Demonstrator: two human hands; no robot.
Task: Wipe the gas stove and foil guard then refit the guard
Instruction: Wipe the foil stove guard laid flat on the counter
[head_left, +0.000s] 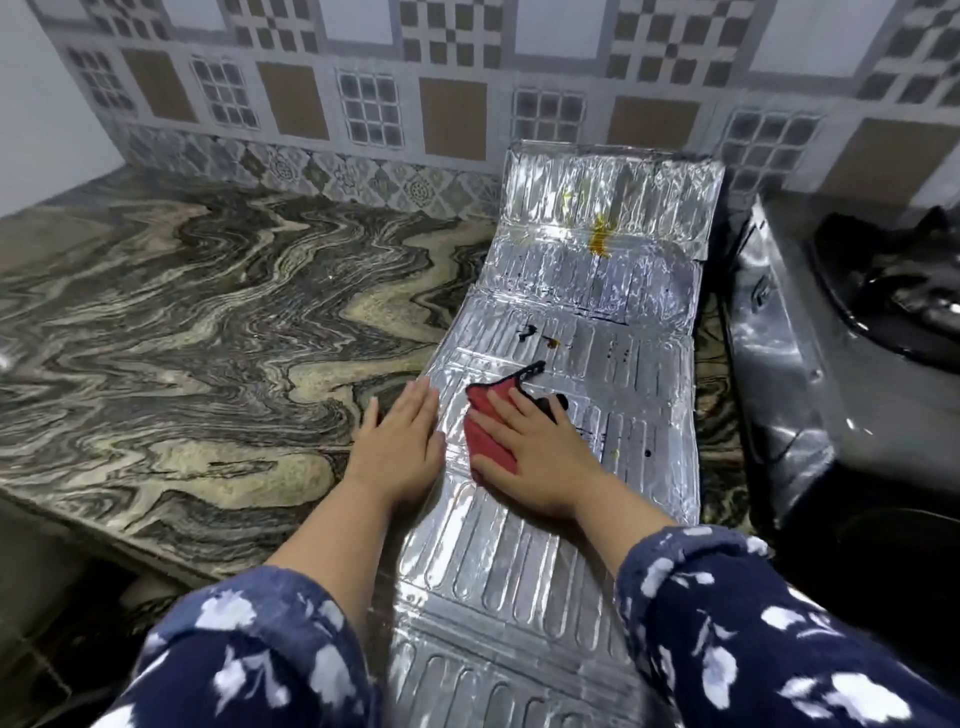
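- The foil guard (566, 322) lies unfolded and flat along the marbled countertop (208, 322), its far panel tilted up against the tiled wall (467, 78).
- The gas stove (841, 353) sits just beside the foil guard, on its right edge; only the stove's left part shows, dark and glossy, with a black pan support (893, 280) on top.
- The right hand (540, 447) rests palm down on the middle of the foil guard, fingers straight and spread, pressing a red cloth (491, 426) flat against the foil (the cloth has a black edge that sticks out past the fingertips).
- The left hand (402, 441) lies flat with straight fingers on the left rim of the foil guard, partly on the countertop, grasping nothing.
- A yellow-brown stain (601, 236) marks the tilted far panel of the foil guard; small dark specks and a black smear (529, 332) lie on the panel just beyond the cloth.
- Both forearms come from dark blue sleeves (769, 623) with a white flower print, at the near end of the foil guard.
- No container shows near the foil guard, and no brand, label or readable writing appears on it or on the stove.
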